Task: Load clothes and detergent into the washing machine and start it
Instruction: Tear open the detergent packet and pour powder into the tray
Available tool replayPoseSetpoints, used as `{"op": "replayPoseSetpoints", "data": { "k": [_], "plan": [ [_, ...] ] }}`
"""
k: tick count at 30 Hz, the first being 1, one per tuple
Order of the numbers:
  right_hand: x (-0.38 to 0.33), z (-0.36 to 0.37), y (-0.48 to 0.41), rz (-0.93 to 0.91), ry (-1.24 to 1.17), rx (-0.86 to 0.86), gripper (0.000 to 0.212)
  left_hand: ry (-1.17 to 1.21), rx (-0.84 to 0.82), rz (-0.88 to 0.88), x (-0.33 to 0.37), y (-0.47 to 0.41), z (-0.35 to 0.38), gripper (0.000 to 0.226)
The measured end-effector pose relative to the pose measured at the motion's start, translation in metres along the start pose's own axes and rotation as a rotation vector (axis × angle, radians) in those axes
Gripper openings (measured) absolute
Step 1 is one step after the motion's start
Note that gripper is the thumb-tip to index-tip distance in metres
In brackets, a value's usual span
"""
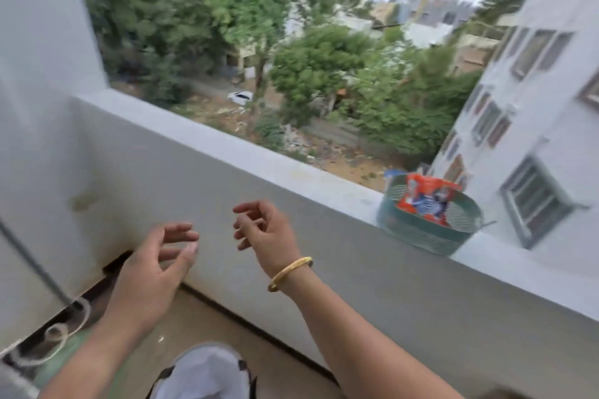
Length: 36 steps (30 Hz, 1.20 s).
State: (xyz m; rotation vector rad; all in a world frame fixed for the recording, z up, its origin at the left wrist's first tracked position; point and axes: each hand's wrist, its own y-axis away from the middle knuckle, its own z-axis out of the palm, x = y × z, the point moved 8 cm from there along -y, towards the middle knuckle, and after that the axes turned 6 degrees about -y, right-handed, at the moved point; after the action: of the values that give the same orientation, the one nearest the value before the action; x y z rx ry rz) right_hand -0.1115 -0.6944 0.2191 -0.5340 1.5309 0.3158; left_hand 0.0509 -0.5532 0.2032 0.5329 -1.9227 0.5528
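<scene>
Detergent packet is sitting inside the green mesh basket, which is resting on the balcony ledge. I am holding my left hand and my right hand below the ledge, well apart from the basket, fingers loosely curled and gripping nothing. I am judging the packet light, crinkly and a bit slippery, so I am planning to pinch its upper edge.
</scene>
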Motion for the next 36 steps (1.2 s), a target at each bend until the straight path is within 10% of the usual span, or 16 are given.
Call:
{"op": "replayPoseSetpoints", "data": {
  "k": [14, 20, 36],
  "plan": [
    [-0.048, -0.438, -0.031, 0.084, 1.032, 0.506, 0.034, -0.111, -0.506, 0.327, 0.194, -0.070, 0.386, 0.025],
    [-0.009, -0.476, -0.061, 0.354, 1.166, 0.305, 0.042, -0.428, -0.600, 0.410, 0.197, -0.081, 0.461, 0.036],
    [-0.012, -0.454, -0.090, 0.042, 1.199, 0.316, 0.018, -0.499, -0.448, 0.482, 0.182, -0.078, 0.477, 0.026]
  ]
}}
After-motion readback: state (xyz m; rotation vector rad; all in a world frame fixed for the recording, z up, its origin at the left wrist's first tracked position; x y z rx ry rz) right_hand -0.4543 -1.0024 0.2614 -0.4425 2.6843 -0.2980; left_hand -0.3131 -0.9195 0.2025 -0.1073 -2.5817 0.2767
